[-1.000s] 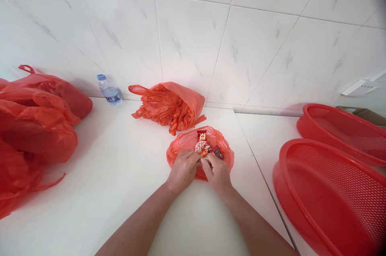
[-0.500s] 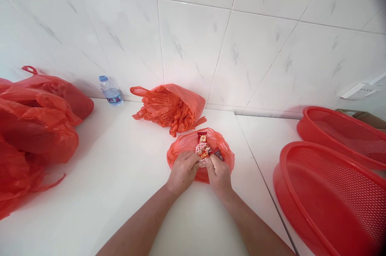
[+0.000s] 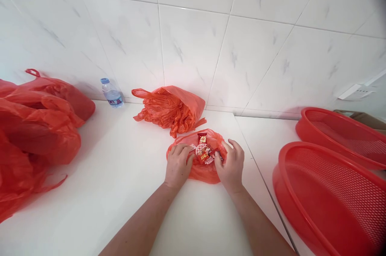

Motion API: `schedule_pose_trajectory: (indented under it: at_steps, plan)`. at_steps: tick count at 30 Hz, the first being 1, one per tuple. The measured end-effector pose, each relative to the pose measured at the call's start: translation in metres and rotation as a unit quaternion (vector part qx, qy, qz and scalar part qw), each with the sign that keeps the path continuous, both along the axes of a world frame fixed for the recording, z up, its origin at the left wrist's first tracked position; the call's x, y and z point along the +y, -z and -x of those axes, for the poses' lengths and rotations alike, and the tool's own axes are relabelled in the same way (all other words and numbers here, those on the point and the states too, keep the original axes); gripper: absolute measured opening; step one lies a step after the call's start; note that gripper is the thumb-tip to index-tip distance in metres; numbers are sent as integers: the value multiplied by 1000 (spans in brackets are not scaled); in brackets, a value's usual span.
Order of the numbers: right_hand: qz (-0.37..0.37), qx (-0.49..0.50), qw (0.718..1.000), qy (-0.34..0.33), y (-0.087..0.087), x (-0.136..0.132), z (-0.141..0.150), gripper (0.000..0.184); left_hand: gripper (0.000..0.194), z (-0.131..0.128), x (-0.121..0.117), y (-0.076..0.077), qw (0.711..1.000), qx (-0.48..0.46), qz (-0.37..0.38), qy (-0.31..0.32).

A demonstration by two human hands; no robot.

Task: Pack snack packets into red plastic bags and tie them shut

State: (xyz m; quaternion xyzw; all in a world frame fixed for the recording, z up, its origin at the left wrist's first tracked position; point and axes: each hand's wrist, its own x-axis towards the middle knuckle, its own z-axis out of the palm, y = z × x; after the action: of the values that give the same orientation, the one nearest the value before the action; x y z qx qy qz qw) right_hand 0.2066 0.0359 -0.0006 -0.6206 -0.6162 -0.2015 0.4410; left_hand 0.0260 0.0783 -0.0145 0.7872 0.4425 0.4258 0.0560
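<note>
A red plastic bag (image 3: 208, 177) lies spread on the white table in front of me, its mouth facing up. Inside it are several small wrapped snack packets (image 3: 203, 153), red with white and gold print. My left hand (image 3: 177, 165) rests over the bag's left side, fingers bent and thumb apart from them. Its fingertips are by a pale bit of wrapper or film, too small to name. Over the right side is my right hand (image 3: 231, 165), fingers spread, with the thumb reaching in near the packets.
Behind the bag sits a bundle of red plastic bags (image 3: 171, 109). A water bottle (image 3: 112, 93) stands by the tiled wall. Large red bags (image 3: 39, 127) fill the left. Two red mesh baskets (image 3: 289, 175) are at the right, beyond a table seam. A wall socket (image 3: 356, 92) is far right.
My hands were together at the packets with fingers pinched. They have now parted to the two sides of the bag, and my right hand's fingers have spread. More of the packets shows.
</note>
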Motion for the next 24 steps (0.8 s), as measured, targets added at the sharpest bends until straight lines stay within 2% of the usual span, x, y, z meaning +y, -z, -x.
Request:
schedule_pose_trajectory:
  at_steps: [5, 9, 12, 15, 18, 21, 24]
  plan:
    - [17, 22, 999, 37, 10, 8, -13, 39, 23, 4, -3, -3, 994, 34, 16, -105]
    - [30, 46, 998, 42, 19, 10, -23, 30, 41, 11, 0, 1, 985, 36, 52, -159]
    - [31, 62, 997, 38, 22, 8, -29, 19, 49, 16, 4, 5, 983, 17, 92, -158]
    - [51, 88, 994, 31, 22, 6, -32, 6, 52, 23, 6, 7, 985, -33, 114, -126]
    - [88, 141, 985, 40, 21, 3, -33, 20, 51, 31, 6, 8, 977, -126, 147, -86]
    - [111, 211, 970, 48, 19, 1, -33, 30, 44, 37, 5, 9, 947, -226, 205, -103]
    - [120, 282, 951, 31, 10, 3, -33, 33, 38, 40, 6, 11, 924, -297, 217, -104]
